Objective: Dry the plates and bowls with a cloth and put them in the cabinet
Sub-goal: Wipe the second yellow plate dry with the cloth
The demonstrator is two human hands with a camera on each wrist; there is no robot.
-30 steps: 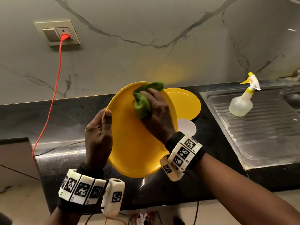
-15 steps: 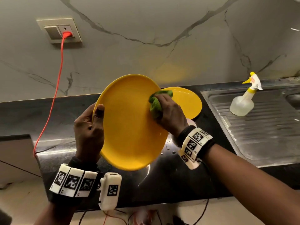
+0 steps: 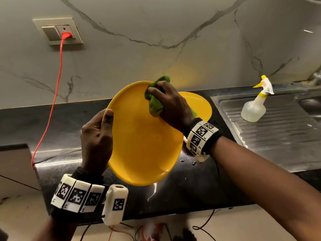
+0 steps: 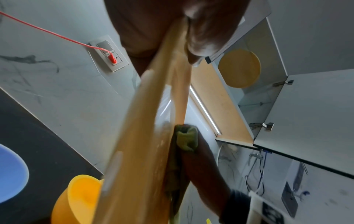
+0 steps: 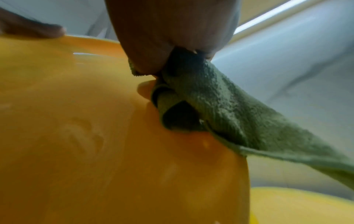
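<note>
A large yellow plate (image 3: 144, 136) is held tilted above the black counter. My left hand (image 3: 97, 136) grips its left rim, thumb on the front face. My right hand (image 3: 171, 105) holds a bunched green cloth (image 3: 154, 101) pressed against the plate's upper right part. In the left wrist view the plate (image 4: 141, 136) runs edge-on, with the cloth (image 4: 186, 137) against its right face. The right wrist view shows the cloth (image 5: 220, 109) pinched against the plate (image 5: 95, 136). A second yellow plate (image 3: 201, 105) lies on the counter behind.
A spray bottle (image 3: 255, 105) stands on the steel sink drainboard (image 3: 278, 136). A red cable (image 3: 52, 105) hangs from the wall socket. The overhead cabinet (image 4: 249, 91) is open with a yellow plate (image 4: 239, 68) inside. A yellow bowl (image 4: 76, 200) and a blue bowl (image 4: 11, 172) sit on the counter (image 3: 52, 122).
My right hand slid the cloth from the plate's right edge up to its upper part. The plate and my left hand shifted slightly.
</note>
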